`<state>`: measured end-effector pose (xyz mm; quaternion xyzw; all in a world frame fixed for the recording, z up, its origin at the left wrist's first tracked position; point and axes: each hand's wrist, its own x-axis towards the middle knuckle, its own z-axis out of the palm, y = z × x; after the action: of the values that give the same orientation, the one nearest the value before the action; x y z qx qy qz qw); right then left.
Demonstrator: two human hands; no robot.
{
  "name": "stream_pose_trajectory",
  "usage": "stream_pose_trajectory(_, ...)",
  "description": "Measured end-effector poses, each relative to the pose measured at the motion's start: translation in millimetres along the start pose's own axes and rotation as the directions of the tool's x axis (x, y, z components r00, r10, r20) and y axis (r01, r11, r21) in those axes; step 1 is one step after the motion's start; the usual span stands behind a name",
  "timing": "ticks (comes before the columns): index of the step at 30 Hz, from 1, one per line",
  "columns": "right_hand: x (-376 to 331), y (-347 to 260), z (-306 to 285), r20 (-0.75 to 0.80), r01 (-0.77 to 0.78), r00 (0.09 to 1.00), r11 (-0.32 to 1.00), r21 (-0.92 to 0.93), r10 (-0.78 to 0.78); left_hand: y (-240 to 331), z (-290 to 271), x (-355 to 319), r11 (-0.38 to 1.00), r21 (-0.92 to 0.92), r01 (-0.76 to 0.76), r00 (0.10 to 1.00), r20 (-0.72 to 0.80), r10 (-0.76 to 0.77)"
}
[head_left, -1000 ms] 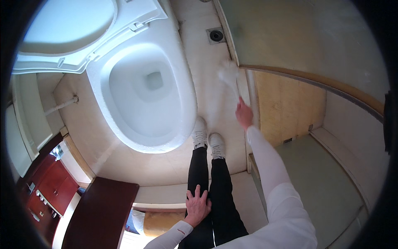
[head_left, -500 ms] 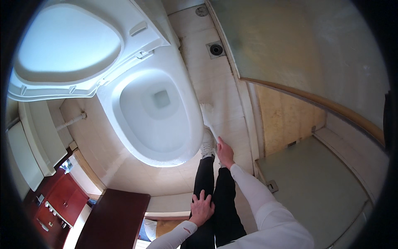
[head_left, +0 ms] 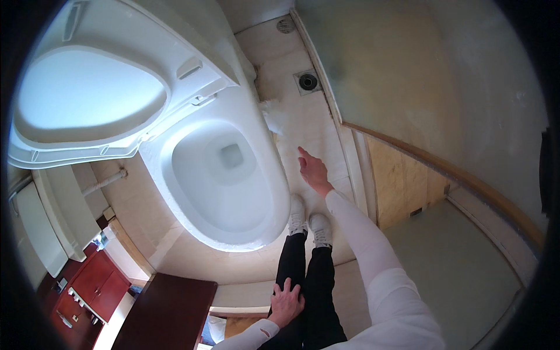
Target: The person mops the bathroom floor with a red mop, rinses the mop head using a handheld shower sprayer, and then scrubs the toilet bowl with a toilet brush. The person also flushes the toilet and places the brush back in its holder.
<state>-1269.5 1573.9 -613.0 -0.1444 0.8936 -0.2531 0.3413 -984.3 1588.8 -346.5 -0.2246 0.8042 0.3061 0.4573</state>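
My right hand (head_left: 314,172) reaches forward beside the right flank of a white toilet (head_left: 274,192), closed round the handle end of a white brush, with the index finger stretched along it. The brush head (head_left: 273,118) is at the outer side of the toilet, low near the floor; motion smears it and the handle hardly stands out from the pale tiles. My left hand (head_left: 286,302) lies on my black-trousered leg (head_left: 290,262), fingers spread, holding nothing. The toilet lid and seat (head_left: 90,96) are raised, and the bowl (head_left: 219,175) shows a little water.
A floor drain (head_left: 307,81) and a smaller round grate (head_left: 286,25) lie beyond the brush. Frosted glass panels (head_left: 408,64) border the right. A dark red wooden door (head_left: 166,312) is at the lower left, below a white basin cabinet (head_left: 64,204). My white shoes (head_left: 319,229) are beside the toilet.
My right hand has moved forward along the toilet's side, carrying the brush head toward the rear base. The left hand stays on my leg, and the whole view has shifted slightly.
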Motion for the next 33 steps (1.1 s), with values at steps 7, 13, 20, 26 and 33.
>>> stream_pose_trajectory(7,46,26,-12,-0.013,-0.132,0.991,0.984,-0.119,0.132,1,-9,9,1.000,-0.009,0.003,1.000,0.017,-0.003)
stream_pose_trajectory(13,78,-21,-39,-0.159,-0.065,0.984,0.995,0.076,0.077,-3,-14,12,0.999,-0.036,-0.019,0.995,-0.101,0.015)
stream_pose_trajectory(20,218,-106,-37,-0.131,0.327,0.932,0.940,-0.098,-0.338,-15,-25,17,0.996,-0.080,0.027,0.988,-0.148,-0.039)
stream_pose_trajectory(26,209,-37,-57,-0.120,0.170,0.974,0.969,-0.181,-0.194,-18,-32,17,0.983,-0.180,0.033,0.989,-0.134,-0.058)
stream_pose_trajectory(33,124,47,-51,-0.154,-0.058,0.988,0.985,-0.164,0.033,-5,-20,11,0.990,-0.135,0.037,0.994,-0.098,-0.051)
